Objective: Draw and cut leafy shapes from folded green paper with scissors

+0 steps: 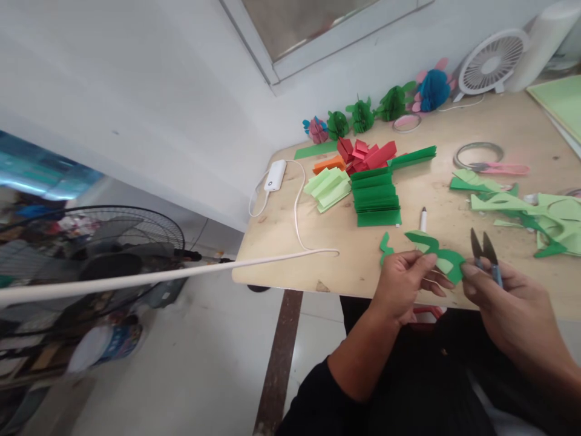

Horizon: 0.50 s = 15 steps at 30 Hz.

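Observation:
My left hand [402,281] pinches a curvy dark green paper cutout [455,261] with a light green patch, just above the table's front edge. In my right hand [512,303] is a pair of small scissors [491,249], blades pointing up and slightly apart. The thumb and finger of that hand also touch the right edge of the cutout. Beside my left hand lies a small green paper scrap [385,247]. A white marker [423,219] with a dark tip lies just behind the cutout.
Pleated dark green paper [376,197], light green folds [329,188] and red folded pieces [370,156] lie mid-table. Paper scraps [544,215], pink-handled scissors [503,168] and a tape roll [479,155] are at right. Paper figures [362,115] and a fan [492,63] line the wall. A white cable [181,275] crosses left.

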{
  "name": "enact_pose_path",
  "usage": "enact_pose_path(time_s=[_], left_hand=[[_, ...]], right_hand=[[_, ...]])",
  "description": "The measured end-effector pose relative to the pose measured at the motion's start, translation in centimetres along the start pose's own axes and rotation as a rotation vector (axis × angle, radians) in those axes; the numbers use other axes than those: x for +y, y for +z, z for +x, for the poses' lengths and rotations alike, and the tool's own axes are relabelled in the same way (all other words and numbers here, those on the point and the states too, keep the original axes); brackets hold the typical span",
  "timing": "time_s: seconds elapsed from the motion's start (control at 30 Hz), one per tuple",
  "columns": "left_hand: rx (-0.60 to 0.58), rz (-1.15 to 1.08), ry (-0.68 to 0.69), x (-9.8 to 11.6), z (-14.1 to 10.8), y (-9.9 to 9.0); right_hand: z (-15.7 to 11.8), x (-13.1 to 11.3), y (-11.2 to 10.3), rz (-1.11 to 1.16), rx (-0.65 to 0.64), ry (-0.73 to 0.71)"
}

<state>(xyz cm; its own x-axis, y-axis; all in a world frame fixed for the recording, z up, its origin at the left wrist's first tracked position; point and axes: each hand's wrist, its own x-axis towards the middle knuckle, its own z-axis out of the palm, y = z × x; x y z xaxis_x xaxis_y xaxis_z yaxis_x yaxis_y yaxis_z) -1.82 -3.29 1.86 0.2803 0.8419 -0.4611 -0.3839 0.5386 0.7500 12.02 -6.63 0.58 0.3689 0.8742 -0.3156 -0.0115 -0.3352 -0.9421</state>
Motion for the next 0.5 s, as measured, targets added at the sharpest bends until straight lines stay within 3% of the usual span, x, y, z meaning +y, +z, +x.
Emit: enact_pose_path(time_s=[0.33, 0.5], left_hand=[[0.029, 0.009, 0.057, 0.0, 0.0, 0.4], [0.105, -0.065, 0.086, 0.2, 0.1, 1.0]], right_hand=[[-0.2, -0.4, 0.3, -0.015, 0.005, -0.013], [-0.4, -0.6, 0.2, -0.161, 0.034, -0.052]])
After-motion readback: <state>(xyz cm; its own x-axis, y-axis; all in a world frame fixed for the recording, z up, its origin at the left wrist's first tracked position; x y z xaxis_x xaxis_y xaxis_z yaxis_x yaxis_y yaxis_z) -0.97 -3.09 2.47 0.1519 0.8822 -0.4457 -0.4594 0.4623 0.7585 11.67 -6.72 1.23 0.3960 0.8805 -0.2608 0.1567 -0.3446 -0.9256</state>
